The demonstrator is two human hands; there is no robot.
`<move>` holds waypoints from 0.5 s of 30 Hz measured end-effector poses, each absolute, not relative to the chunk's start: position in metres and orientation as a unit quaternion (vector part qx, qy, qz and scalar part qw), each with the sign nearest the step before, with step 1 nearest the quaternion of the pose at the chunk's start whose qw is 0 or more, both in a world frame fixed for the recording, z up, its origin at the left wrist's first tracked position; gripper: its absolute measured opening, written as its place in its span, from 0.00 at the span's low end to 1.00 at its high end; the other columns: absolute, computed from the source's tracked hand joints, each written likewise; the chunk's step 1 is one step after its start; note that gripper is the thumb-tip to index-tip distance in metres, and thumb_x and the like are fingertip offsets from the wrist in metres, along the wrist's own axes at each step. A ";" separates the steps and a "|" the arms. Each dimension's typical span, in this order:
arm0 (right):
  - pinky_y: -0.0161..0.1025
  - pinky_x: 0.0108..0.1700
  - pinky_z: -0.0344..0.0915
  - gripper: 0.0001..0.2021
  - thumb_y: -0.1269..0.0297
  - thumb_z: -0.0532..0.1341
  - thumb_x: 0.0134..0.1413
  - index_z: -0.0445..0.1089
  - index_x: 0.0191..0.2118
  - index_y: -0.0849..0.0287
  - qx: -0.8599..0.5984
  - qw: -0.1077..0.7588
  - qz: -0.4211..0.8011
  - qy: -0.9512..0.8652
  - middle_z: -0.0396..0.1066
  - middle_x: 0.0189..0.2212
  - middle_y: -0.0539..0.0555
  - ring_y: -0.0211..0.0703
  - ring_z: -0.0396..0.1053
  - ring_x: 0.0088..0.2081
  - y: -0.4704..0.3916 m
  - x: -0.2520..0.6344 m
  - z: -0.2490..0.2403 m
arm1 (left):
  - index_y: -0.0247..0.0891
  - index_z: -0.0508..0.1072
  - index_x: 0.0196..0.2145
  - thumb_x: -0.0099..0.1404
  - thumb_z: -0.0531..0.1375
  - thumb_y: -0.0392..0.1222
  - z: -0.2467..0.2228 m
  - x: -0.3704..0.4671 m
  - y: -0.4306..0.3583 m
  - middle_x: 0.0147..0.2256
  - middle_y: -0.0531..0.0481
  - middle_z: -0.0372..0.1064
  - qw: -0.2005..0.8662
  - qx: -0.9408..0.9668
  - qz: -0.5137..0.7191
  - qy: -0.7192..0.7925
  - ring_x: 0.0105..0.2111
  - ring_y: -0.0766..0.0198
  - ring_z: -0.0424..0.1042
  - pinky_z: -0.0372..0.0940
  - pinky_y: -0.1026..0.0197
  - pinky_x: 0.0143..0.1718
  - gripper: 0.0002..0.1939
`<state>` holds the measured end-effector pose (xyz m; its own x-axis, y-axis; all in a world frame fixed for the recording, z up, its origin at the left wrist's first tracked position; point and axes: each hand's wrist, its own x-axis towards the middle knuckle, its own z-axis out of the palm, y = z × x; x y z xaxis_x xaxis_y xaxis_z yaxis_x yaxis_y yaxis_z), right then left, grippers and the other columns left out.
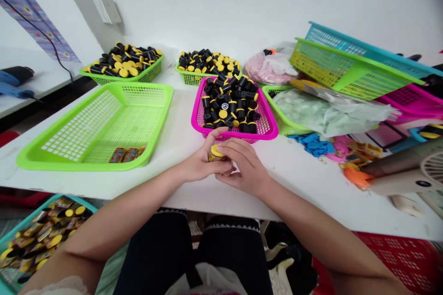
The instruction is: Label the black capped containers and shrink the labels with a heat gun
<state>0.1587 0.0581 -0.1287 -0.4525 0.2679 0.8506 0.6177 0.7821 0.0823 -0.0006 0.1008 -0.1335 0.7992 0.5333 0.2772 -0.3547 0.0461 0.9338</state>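
Observation:
Between my two hands, over the white table's near edge, is a small cylinder with a yellow cap (217,150) and a printed wrapper. My left hand (202,161) grips it from the left, with the index finger raised. From the right, my right hand (244,163) closes its fingers on the cap and side. Just beyond stands a magenta basket (270,134) holding many black cylinders with yellow caps (231,101). To the left, a large green basket (26,159) contains several wrapped pieces (126,155) in its near right corner.
Two green baskets (152,71) of black and yellow cylinders stand along the wall. At right are stacked baskets (346,67), plastic bags (321,108), blue pieces (313,144) and a fan (408,170). A teal basket (7,239) with wrapped cylinders sits low at left.

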 end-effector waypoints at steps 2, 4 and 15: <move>0.50 0.52 0.69 0.28 0.70 0.62 0.51 0.58 0.58 0.61 -0.263 0.439 -0.205 -0.834 0.71 0.45 0.60 0.50 0.68 0.50 0.056 0.160 -0.127 | 0.46 0.38 0.64 0.59 0.63 0.39 -0.137 0.000 0.102 0.24 0.61 0.64 0.727 0.611 0.308 0.062 0.23 0.70 0.67 0.61 0.66 0.27 0.45; 0.50 0.52 0.69 0.28 0.69 0.62 0.53 0.57 0.59 0.63 -0.266 0.408 -0.234 -0.841 0.71 0.44 0.62 0.52 0.68 0.50 0.056 0.162 -0.128 | 0.46 0.39 0.64 0.59 0.63 0.37 -0.141 0.002 0.102 0.23 0.63 0.60 0.705 0.628 0.318 0.089 0.21 0.72 0.64 0.59 0.67 0.25 0.44; 0.52 0.54 0.68 0.24 0.65 0.59 0.58 0.58 0.60 0.58 -0.253 0.376 -0.228 -0.862 0.71 0.48 0.60 0.50 0.66 0.54 0.058 0.173 -0.138 | 0.43 0.39 0.62 0.58 0.60 0.32 -0.138 0.004 0.102 0.21 0.64 0.54 0.577 0.728 0.351 0.119 0.18 0.73 0.58 0.56 0.70 0.20 0.43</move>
<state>0.1732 0.0584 -0.1380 -0.5897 0.2650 0.7629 0.6073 0.7683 0.2025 0.0036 0.1020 -0.1376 0.7253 0.5782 0.3735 -0.2320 -0.3056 0.9235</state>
